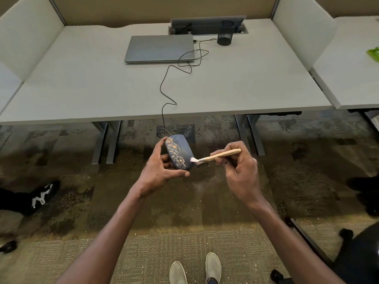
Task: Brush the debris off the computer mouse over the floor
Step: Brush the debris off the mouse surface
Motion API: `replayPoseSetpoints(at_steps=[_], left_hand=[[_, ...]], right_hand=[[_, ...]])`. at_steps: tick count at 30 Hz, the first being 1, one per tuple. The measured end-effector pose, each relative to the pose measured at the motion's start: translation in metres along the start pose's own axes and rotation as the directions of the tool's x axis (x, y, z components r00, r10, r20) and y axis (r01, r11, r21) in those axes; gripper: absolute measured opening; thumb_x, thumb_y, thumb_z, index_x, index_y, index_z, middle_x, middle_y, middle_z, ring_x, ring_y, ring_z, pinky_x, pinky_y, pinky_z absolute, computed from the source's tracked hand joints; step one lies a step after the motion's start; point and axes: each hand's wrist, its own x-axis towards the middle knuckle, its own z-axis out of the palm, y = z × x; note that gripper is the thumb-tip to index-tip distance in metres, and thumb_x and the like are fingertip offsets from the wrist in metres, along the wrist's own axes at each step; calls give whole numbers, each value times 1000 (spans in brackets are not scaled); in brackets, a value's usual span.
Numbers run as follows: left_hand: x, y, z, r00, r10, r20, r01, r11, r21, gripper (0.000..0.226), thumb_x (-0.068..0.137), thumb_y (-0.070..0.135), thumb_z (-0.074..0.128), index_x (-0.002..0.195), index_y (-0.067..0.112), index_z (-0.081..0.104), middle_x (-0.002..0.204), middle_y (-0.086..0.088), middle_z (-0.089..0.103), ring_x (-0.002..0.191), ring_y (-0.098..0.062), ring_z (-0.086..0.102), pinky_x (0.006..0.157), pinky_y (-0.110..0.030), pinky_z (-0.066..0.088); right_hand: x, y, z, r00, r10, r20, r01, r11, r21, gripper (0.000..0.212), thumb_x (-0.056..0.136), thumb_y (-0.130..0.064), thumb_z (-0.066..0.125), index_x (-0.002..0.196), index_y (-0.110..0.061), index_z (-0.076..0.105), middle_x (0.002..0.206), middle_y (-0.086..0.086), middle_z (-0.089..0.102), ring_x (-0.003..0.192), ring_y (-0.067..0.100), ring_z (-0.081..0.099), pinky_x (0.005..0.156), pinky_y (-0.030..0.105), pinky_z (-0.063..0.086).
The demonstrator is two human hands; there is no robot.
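- Mouse (179, 152), dark and wired, held in the air over the carpet (184, 212), just in front of the desk (102, 89) edge; its top is speckled with orange-tan debris, thickest along the side nearer the thumb.
- Left hand (160, 171) is clamped on the mouse, with the thumb along one long side and the fingers wrapped under and around the near end.
- Right hand (240, 171) is closed on a small wooden-handled brush (215, 156), pinched like a pen; the pale bristles touch the lower right edge of the mouse.
- Cable (166, 95) runs from the front of the mouse up over the desk edge and loops toward a closed laptop (160, 48).
- Handling, as a judgement: the mouse looks light, rigid and smooth-shelled (so likely a bit slippery), and is best gripped by its two long sides, leaving the dirty top free for the brush. The cable could tug if the mouse is pulled much farther from the desk.
- Hard to make out: the underside of the mouse and the fingertips beneath it are hidden; whether the debris is loose or stuck cannot be told; pale specks on the carpet below may be fallen debris, but that is uncertain.
- Cut off at the edges: another person's shoe (44, 196) at left and an office chair (359, 253) at lower right.
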Motion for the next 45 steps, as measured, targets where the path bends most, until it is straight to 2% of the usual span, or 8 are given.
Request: replayPoseSetpoints(at_steps=[7,13,17,27,30,38,42,45], left_hand=[[2,2,-2,1000,-1,17,1,999,49,139,47,20,96,158,33,13,149,-13,49,117,-15,61,100,-37,54],[2,0,4,996,-11,92,2,995,95,132,57,1,95,157,38,17,133,-5,61,110,-13,69,90,-31,60],[-1,0,6,991,-18,133,6,996,89,128,58,-1,95,154,41,20,123,3,66,106,-10,72,87,-34,62],[-12,-5,5,981,-46,191,29,995,92,132,58,0,95,157,39,17,125,-4,67,112,-22,70,93,-45,60],[-12,-6,6,980,-45,194,29,996,84,132,58,0,95,157,39,17,126,-6,66,113,-23,70,93,-46,60],[-9,-1,2,982,-18,190,7,998,57,131,59,0,95,156,40,17,124,-2,68,110,-16,71,90,-40,61],[-7,2,1,983,-13,186,3,999,50,131,58,2,96,156,41,18,127,-6,67,112,-21,71,92,-45,60],[-7,4,2,981,-13,195,4,999,47,132,58,2,96,156,42,18,127,-8,68,111,-24,71,94,-48,59]], right_hand=[[3,-2,-9,999,27,19,-27,999,-19,33,87,9,70,103,-16,55,92,-11,72,88,-3,72,73,11,56],[33,-15,-5,1000,26,11,-26,999,-44,31,91,-2,71,113,-10,52,91,-14,69,88,4,73,75,19,60],[48,-15,3,996,-15,84,24,994,-106,33,91,-4,70,115,-13,49,89,-19,66,85,-10,68,72,10,55],[78,-2,15,991,-65,114,95,954,-284,23,94,-11,69,110,-8,52,92,0,70,80,13,67,67,15,54],[79,2,13,993,-77,94,104,936,-336,19,95,-16,68,105,-8,55,88,3,68,75,18,66,65,26,57],[63,9,6,983,-129,129,161,946,-283,8,92,-12,70,99,-14,71,90,0,69,79,10,64,69,25,57],[57,10,1,973,-101,206,167,929,-332,17,89,-16,76,106,-15,77,94,2,63,83,11,60,71,13,50],[53,6,-1,963,-120,242,213,887,-409,9,92,-19,72,99,-16,76,87,0,69,75,10,62,67,21,53]])
